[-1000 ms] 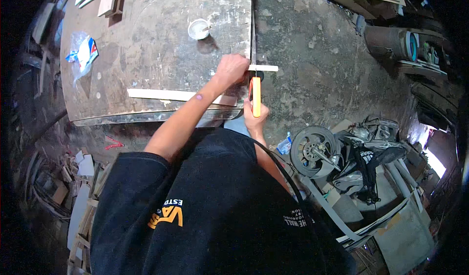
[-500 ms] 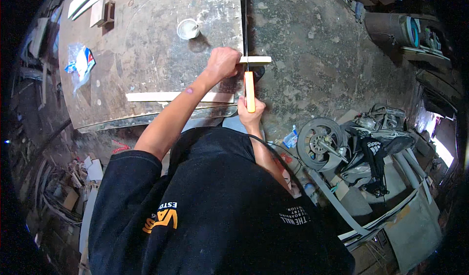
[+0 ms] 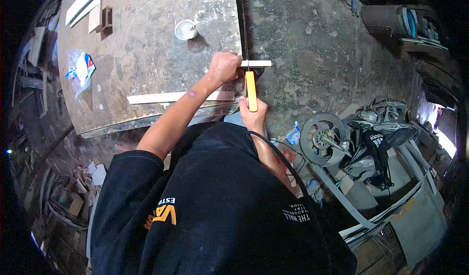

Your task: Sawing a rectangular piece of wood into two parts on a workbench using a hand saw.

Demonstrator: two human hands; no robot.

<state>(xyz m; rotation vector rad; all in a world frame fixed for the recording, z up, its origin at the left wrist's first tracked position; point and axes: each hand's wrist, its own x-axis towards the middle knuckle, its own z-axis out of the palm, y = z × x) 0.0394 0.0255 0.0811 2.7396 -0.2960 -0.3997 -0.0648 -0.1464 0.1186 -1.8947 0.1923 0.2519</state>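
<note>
My left hand is closed on a pale wooden strip, pressing it at the right edge of the worn wooden work table; the strip juts past that edge. My right hand grips a saw by its yellow handle, nearer my body, with the thin dark blade crossing the strip just right of my left fingers. A longer pale strip lies along the table's near edge, under my left forearm. Farther back on the table stands a small white cup with a stick in it.
The table also bears pale wood pieces at the back left and a crumpled plastic bag at the left. A wheel, black bags and scrap panels crowd the lower right. Offcuts lie at lower left.
The saw has shifted slightly back toward me, then forward again along its line across the short strip. My left hand stays closed on the strip. The whole view has shifted slightly.
</note>
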